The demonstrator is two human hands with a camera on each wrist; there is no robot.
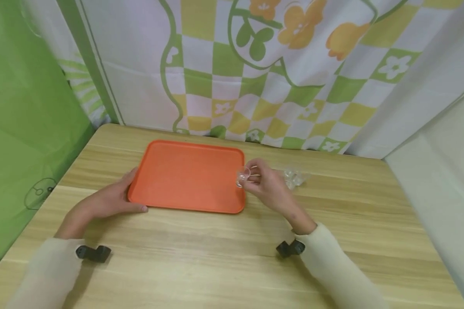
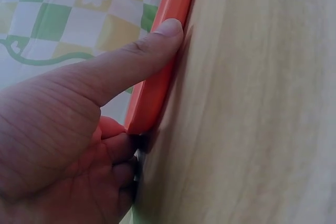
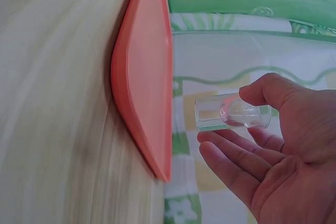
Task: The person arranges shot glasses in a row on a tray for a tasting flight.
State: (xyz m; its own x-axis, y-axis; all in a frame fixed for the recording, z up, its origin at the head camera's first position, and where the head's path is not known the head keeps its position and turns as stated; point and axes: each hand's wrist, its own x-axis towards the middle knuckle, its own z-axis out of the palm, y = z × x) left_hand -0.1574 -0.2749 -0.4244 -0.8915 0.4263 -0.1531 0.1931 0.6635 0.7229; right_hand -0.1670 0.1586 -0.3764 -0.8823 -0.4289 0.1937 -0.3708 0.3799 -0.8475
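An orange tray (image 1: 189,176) lies flat on the wooden table. At its near left corner, my left hand (image 1: 110,199) holds it, the thumb (image 2: 142,56) along the front rim and the fingers at the left side. Above the tray's right edge, my right hand (image 1: 268,186) pinches a small clear shot glass (image 3: 233,113) between thumb and fingertips. In the right wrist view the glass is tipped on its side, its wide mouth pointing away from the palm. Several more clear shot glasses (image 1: 294,178) stand close together on the table just beyond the right hand, which partly hides them.
The wooden table (image 1: 185,257) reaches a patterned curtain (image 1: 270,98) at the back. Green cloth (image 1: 27,107) hangs on the left, and a pale wall (image 1: 441,171) runs along the right. A black wrist camera (image 1: 94,254) sits on each cream sleeve.
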